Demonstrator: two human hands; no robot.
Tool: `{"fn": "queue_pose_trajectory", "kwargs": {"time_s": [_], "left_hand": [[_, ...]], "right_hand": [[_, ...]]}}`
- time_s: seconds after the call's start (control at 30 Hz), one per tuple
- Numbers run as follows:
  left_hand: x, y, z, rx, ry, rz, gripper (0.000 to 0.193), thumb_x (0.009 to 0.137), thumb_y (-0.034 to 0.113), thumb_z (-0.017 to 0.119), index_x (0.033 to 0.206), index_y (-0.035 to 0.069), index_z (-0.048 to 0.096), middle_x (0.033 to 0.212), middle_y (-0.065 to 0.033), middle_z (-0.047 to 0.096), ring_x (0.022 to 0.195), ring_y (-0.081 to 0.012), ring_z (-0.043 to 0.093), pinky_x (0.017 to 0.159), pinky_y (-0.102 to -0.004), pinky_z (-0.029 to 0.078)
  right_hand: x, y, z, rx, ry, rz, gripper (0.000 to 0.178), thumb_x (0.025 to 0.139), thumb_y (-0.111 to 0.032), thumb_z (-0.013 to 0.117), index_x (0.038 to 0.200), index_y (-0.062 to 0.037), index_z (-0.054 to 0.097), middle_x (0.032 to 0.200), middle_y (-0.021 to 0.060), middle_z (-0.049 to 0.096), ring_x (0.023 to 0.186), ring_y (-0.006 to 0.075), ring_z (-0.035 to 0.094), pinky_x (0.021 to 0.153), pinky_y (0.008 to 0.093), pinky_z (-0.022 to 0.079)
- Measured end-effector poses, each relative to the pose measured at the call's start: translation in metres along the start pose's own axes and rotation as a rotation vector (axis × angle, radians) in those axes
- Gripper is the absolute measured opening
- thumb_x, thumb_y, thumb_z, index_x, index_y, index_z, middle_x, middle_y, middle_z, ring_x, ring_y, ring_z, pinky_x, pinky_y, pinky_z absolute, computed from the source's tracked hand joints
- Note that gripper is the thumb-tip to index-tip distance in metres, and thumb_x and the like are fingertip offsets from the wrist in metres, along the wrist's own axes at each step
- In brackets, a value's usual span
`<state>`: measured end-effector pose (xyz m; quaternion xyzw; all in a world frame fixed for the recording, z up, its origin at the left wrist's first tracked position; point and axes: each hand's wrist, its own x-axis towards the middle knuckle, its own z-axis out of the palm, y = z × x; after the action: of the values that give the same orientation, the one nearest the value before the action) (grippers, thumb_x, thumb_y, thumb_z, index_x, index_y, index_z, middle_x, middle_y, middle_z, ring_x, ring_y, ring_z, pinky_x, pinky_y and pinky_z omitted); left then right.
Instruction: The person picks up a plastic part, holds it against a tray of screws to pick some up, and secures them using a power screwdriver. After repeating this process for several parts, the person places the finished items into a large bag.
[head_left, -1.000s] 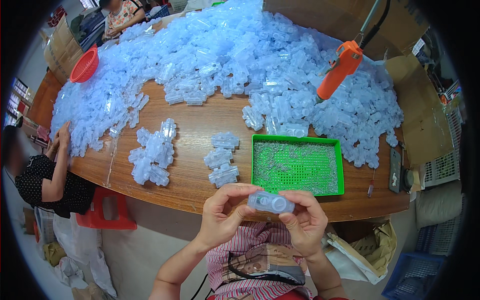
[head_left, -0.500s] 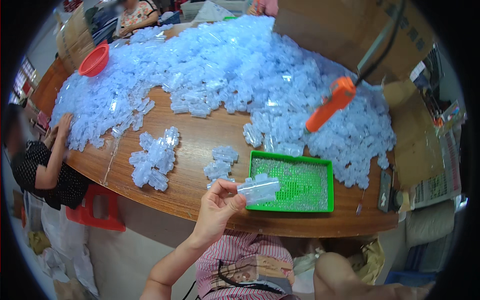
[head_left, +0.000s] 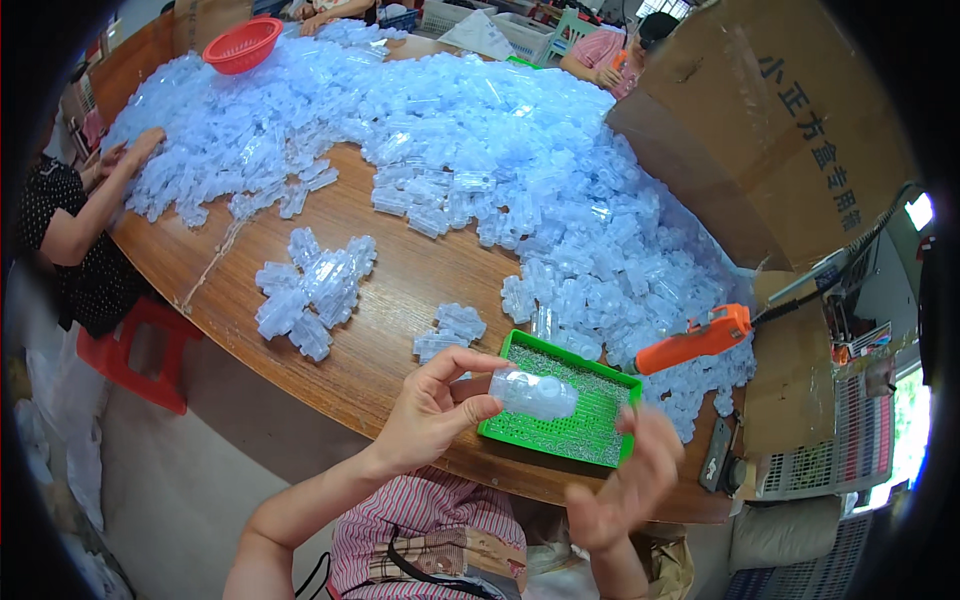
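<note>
My left hand pinches a clear plastic piece between thumb and fingers, over the left part of a green tray. Many small silvery pieces lie in that tray; they are too small to name. My right hand is at the tray's right end, smeared by motion, thumb and fingers apart with nothing visible between them. Left of the tray lie a few clear plastic pieces, and further left a small heap of similar pieces.
A big pile of clear plastic pieces covers the far side of the wooden table. An orange electric screwdriver hangs beyond the tray. A red basket rests on the pile. Cardboard stands right; other people work at left and back.
My right hand has come up from the lower right to the tray. The left hand still holds the clear piece, now turned to another side. The whole view has tilted.
</note>
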<state>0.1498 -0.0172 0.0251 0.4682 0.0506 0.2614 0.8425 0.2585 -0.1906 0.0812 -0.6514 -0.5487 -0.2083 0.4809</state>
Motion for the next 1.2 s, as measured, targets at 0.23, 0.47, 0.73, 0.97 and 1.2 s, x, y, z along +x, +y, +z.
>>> {"fn": "queue_pose_trajectory", "kwargs": {"time_s": [0.23, 0.47, 0.73, 0.97, 1.2], "left_hand": [[0.004, 0.005, -0.003, -0.015, -0.083, 0.087, 0.032, 0.089, -0.004, 0.056, 0.12, 0.002, 0.049, 0.124, -0.0093, 0.054, 0.114, -0.0181, 0.055, 0.095, -0.0295, 0.046], [0.001, 0.005, -0.015, -0.01, -0.066, 0.121, 0.033, 0.089, -0.005, 0.055, 0.12, 0.002, 0.05, 0.124, -0.0094, 0.053, 0.117, -0.0175, 0.052, 0.097, -0.0293, 0.044], [0.001, 0.017, -0.008, -0.01, -0.037, -0.068, 0.05, 0.084, 0.002, 0.067, 0.13, 0.007, 0.046, 0.128, -0.0087, 0.049, 0.113, -0.0142, 0.052, 0.095, -0.0283, 0.045], [-0.002, 0.01, -0.008, 0.096, -0.075, -0.098, 0.05, 0.081, 0.001, 0.069, 0.127, 0.003, 0.049, 0.118, -0.0074, 0.055, 0.101, -0.0117, 0.059, 0.085, -0.0257, 0.05], [-0.005, 0.003, -0.013, 0.134, -0.045, -0.138, 0.052, 0.081, 0.004, 0.071, 0.127, 0.001, 0.047, 0.109, -0.008, 0.059, 0.094, -0.0117, 0.062, 0.081, -0.0241, 0.052]], "right_hand": [[0.014, 0.016, 0.031, 0.206, -0.335, 0.364, 0.05, 0.075, -0.005, 0.073, 0.121, -0.0018, 0.053, 0.117, 0.0139, 0.057, 0.103, 0.0276, 0.058, 0.086, 0.035, 0.047], [0.017, 0.009, 0.048, 0.212, -0.271, 0.315, 0.039, 0.076, -0.003, 0.072, 0.113, -0.0024, 0.059, 0.11, 0.0147, 0.061, 0.101, 0.0287, 0.06, 0.084, 0.0344, 0.048], [0.011, 0.008, 0.045, 1.023, -0.266, 1.135, 0.03, 0.096, -0.021, 0.053, 0.113, 0.0026, 0.047, 0.097, 0.0123, 0.062, 0.075, 0.0164, 0.062, 0.067, 0.0284, 0.053], [0.003, 0.013, 0.042, 1.265, -0.363, 1.305, 0.039, 0.099, -0.035, 0.042, 0.113, 0.0004, 0.047, 0.095, 0.0127, 0.06, 0.076, 0.0165, 0.06, 0.064, 0.0262, 0.05], [-0.011, 0.001, 0.04, 0.644, -0.259, 0.763, 0.033, 0.095, -0.017, 0.053, 0.125, -0.0023, 0.05, 0.117, 0.0108, 0.046, 0.084, 0.0127, 0.055, 0.069, 0.0254, 0.05]]}}
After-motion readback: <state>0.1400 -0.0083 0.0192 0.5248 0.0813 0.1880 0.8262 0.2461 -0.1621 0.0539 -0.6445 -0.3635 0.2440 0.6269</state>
